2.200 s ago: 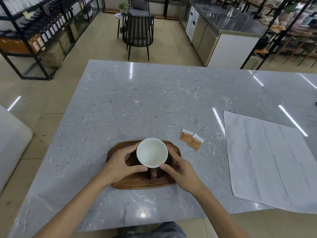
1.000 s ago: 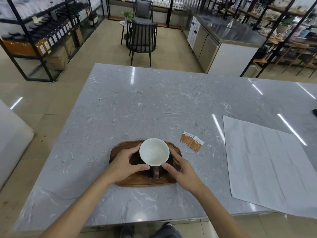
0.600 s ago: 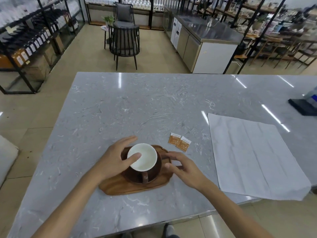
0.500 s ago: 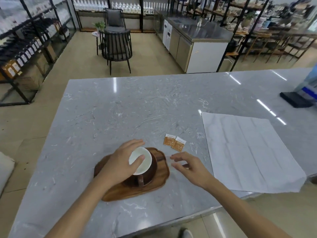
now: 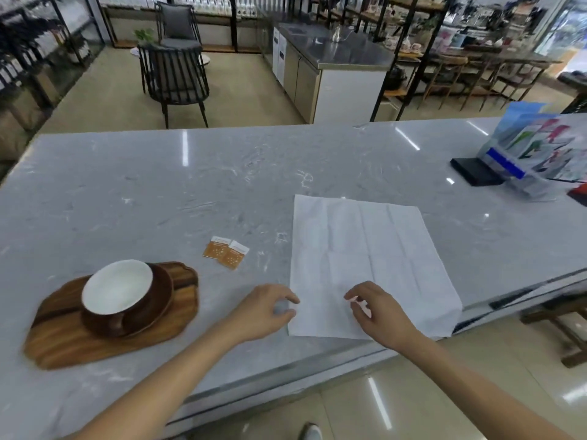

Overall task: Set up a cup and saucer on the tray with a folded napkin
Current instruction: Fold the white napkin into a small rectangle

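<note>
A brown cup with a white inside (image 5: 118,290) stands on a dark brown saucer (image 5: 158,300), both on the wooden tray (image 5: 95,341) at the near left of the marble table. A white napkin (image 5: 365,262) lies flat and unfolded to the right, its near edge close to the table's front. My left hand (image 5: 265,309) hovers at the napkin's near left corner, fingers curled and apart, holding nothing. Over the napkin's near edge is my right hand (image 5: 374,308), fingers apart and empty.
Two small orange sachets (image 5: 226,251) lie between tray and napkin. A brochure holder on a black base (image 5: 521,160) stands at the far right of the table (image 5: 222,173). The front edge runs just below my hands. Beyond stand a chair (image 5: 173,74) and a steel counter (image 5: 330,58).
Both hands have let go of the cup and saucer and moved right to the napkin's near edge. The view has swung right, so the tray now sits at the left.
</note>
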Action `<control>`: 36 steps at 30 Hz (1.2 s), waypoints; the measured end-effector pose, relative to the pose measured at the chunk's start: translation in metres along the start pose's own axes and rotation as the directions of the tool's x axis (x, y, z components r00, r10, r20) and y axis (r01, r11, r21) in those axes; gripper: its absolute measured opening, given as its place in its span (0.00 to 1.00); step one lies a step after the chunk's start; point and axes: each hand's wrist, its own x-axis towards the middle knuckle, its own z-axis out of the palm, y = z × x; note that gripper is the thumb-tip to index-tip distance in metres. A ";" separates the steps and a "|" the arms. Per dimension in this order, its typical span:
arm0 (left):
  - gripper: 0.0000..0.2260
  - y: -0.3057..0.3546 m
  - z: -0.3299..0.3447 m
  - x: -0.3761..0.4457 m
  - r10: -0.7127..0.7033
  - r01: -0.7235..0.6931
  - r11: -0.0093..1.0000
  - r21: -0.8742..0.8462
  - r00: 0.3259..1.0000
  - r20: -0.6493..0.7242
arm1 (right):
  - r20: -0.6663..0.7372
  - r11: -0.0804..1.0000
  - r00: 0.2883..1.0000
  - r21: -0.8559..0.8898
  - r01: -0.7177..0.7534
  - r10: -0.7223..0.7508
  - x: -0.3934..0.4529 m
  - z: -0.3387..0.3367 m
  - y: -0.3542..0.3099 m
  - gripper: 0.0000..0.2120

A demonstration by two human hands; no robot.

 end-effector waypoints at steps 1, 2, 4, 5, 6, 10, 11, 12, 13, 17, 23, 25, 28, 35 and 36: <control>0.14 0.006 0.012 0.007 -0.006 0.006 1.000 0.019 1.000 0.008 | -0.008 0.999 1.000 -0.042 0.013 -0.014 -0.006 -0.007 0.016 0.10; 0.17 0.011 0.024 0.014 -0.001 0.000 0.999 0.051 1.000 0.020 | -0.012 0.996 1.000 -0.087 0.021 -0.022 -0.012 -0.012 0.031 0.15; 0.26 0.020 0.046 0.024 0.025 -0.036 0.987 0.159 0.997 0.073 | 0.026 0.976 0.999 -0.217 0.025 -0.019 -0.023 -0.018 0.060 0.30; 0.31 0.024 0.056 0.028 0.030 -0.052 0.970 0.238 0.995 0.093 | 0.060 0.958 0.998 -0.288 0.020 -0.003 -0.029 -0.018 0.073 0.39; 0.35 0.027 0.064 0.030 0.029 -0.057 0.947 0.317 0.995 0.095 | 0.095 0.936 0.995 -0.352 0.009 0.026 -0.034 -0.017 0.086 0.46; 0.41 0.036 0.084 0.033 -0.025 0.005 0.869 0.495 0.999 0.034 | 0.094 0.908 0.991 -0.415 -0.048 0.095 -0.050 -0.016 0.126 0.52; 0.40 0.039 0.086 0.033 -0.033 0.011 0.854 0.520 0.999 0.033 | 0.068 0.924 0.995 -0.379 -0.048 0.079 -0.052 -0.017 0.133 0.48; 0.39 0.043 0.087 0.033 -0.036 0.008 0.847 0.531 0.998 0.042 | 0.047 0.946 0.998 -0.323 -0.033 0.051 -0.053 -0.021 0.139 0.43; 0.36 0.045 0.087 0.033 -0.030 -0.004 0.846 0.533 0.998 0.056 | 0.030 0.967 1.000 -0.253 0.001 0.007 -0.053 -0.025 0.143 0.40; 0.27 0.053 0.093 0.026 0.047 -0.087 0.855 0.511 0.995 0.090 | -0.042 0.994 0.996 -0.080 0.072 -0.076 -0.043 -0.060 0.157 0.32; 0.17 0.058 0.106 0.021 0.067 -0.059 0.906 0.420 0.998 -0.004 | -0.313 0.967 0.943 -0.253 0.031 -0.112 -0.005 -0.119 0.163 0.11; 0.12 0.059 0.104 0.021 0.055 -0.048 0.935 0.351 0.998 -0.010 | -0.361 0.961 0.923 -0.275 0.027 -0.130 0.011 -0.136 0.163 0.08; 0.07 0.061 0.083 0.027 -0.021 0.034 0.993 0.111 0.993 -0.116 | -0.357 0.978 0.926 -0.199 0.054 -0.124 0.033 -0.162 0.163 0.06; 0.09 0.068 -0.033 0.057 -0.139 -0.002 0.963 -0.268 0.853 -0.504 | -0.410 0.968 0.909 0.249 0.037 0.071 0.085 -0.217 0.142 0.04; 0.08 0.070 -0.048 0.058 -0.142 -0.020 0.962 -0.274 0.818 -0.557 | -0.428 0.958 0.901 0.280 0.060 0.069 0.090 -0.222 0.135 0.05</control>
